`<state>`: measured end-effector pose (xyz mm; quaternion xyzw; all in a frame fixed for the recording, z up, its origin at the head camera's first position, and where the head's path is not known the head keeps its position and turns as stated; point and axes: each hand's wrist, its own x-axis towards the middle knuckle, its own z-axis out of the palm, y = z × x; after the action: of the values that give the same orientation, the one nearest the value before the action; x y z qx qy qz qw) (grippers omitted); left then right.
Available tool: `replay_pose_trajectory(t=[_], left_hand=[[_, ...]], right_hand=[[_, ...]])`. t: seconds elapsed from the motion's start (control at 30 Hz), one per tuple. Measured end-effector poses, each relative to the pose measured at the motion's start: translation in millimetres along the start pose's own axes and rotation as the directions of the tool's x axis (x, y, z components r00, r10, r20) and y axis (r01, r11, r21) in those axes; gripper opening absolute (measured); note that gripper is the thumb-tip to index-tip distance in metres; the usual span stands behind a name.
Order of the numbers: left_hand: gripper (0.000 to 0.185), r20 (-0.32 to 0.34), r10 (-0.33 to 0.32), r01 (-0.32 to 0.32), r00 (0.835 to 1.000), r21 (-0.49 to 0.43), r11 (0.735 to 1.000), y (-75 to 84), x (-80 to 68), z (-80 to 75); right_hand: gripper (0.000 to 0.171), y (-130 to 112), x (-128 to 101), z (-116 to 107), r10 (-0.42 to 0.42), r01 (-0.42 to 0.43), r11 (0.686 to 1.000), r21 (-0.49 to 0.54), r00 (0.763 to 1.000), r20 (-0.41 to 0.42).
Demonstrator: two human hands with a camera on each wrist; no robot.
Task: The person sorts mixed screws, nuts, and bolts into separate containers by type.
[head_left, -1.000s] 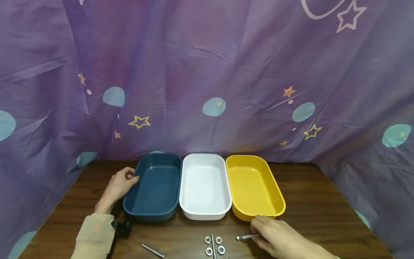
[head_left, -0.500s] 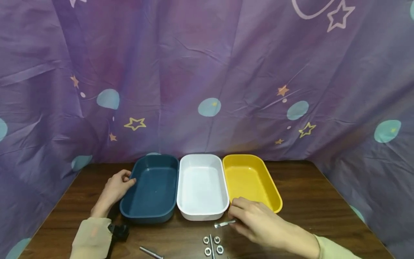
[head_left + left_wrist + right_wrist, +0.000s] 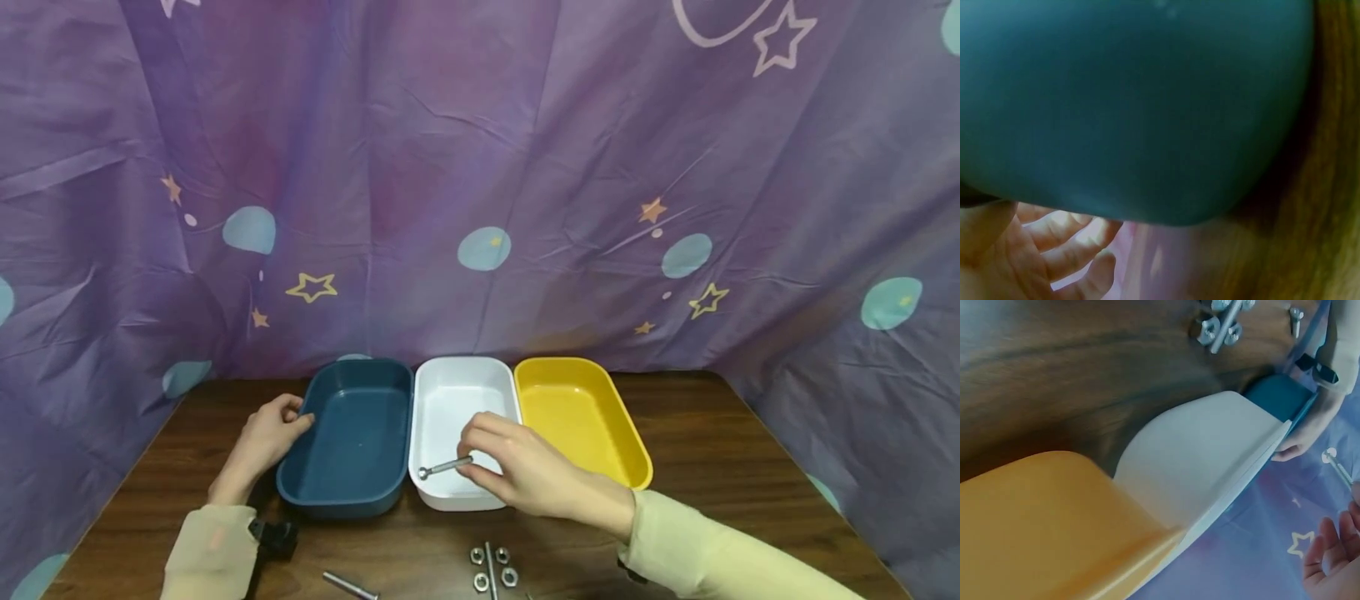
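Note:
My right hand (image 3: 517,467) pinches a silver bolt (image 3: 444,467) between thumb and fingers, over the near part of the white tray (image 3: 457,502). The bolt's head points left, and in the right wrist view threads show on its shank (image 3: 1340,470). At the left, my left hand (image 3: 262,437) holds the side rim of the dark blue tray (image 3: 341,508), thumb over the edge and fingers outside. The left wrist view shows this tray's wall (image 3: 1141,125) filling the frame, with the fingers (image 3: 1079,253) below it.
A yellow tray (image 3: 576,425) stands right of the white one, all three side by side. In front lie several hex nuts (image 3: 509,577) around another bolt (image 3: 491,571). A further bolt (image 3: 350,585) lies nearer the left. Behind the wooden table (image 3: 712,467) hangs a purple curtain (image 3: 420,167).
My right hand has carried the bolt from the table before the yellow tray, leftward and up to over the white tray. The left hand stays at the blue tray's rim.

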<state>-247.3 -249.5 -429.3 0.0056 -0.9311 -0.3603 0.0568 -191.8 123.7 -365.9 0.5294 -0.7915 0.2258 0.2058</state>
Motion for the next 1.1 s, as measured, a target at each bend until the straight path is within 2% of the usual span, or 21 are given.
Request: replay_pose_trajectory(t=[0.17, 0.23, 0.43, 0.63, 0.77, 0.9, 1.1], left_hand=[[0.038, -0.01, 0.014, -0.014, 1.0, 0.0, 1.0, -0.3, -1.1, 0.5], [0.038, -0.013, 0.014, -0.014, 1.0, 0.001, 1.0, -0.6, -1.7, 0.6], [0.038, -0.004, -0.004, 0.004, 1.0, -0.001, 1.0, 0.5, -2.8, -1.1], [0.037, -0.003, -0.001, 0.001, 1.0, 0.001, 1.0, 3.0, -1.4, -0.7], [0.037, 0.0, 0.009, -0.009, 1.0, 0.006, 1.0, 4.9, -1.0, -0.6], [0.039, 0.0, 0.002, -0.002, 1.0, 0.005, 1.0, 3.9, -2.2, -1.3], [0.037, -0.001, 0.003, -0.003, 1.0, 0.0, 1.0, 2.2, -1.7, 0.1]], right_hand=[[0.013, 6.3, 18.0, 17.2, -0.035, 0.035, 0.999, -0.016, 0.999, -0.029], [0.013, 7.7, 24.1, 24.5, -0.024, 0.024, 1.0, -0.004, 0.999, -0.045], [0.013, 9.5, 41.6, 43.5, 0.075, -0.068, 0.993, 0.092, 0.995, -0.072], [0.011, 15.7, 57.8, 54.0, 0.17, -0.155, 0.978, 0.142, 0.981, -0.096], [0.012, 20.3, 66.1, 63.5, 0.268, -0.242, 0.951, 0.191, 0.954, -0.13], [0.01, 22.5, 73.4, 74.2, 0.376, -0.334, 0.905, 0.262, 0.917, -0.13], [0.009, 25.1, 86.8, 83.5, 0.48, -0.425, 0.853, 0.303, 0.867, -0.136]])
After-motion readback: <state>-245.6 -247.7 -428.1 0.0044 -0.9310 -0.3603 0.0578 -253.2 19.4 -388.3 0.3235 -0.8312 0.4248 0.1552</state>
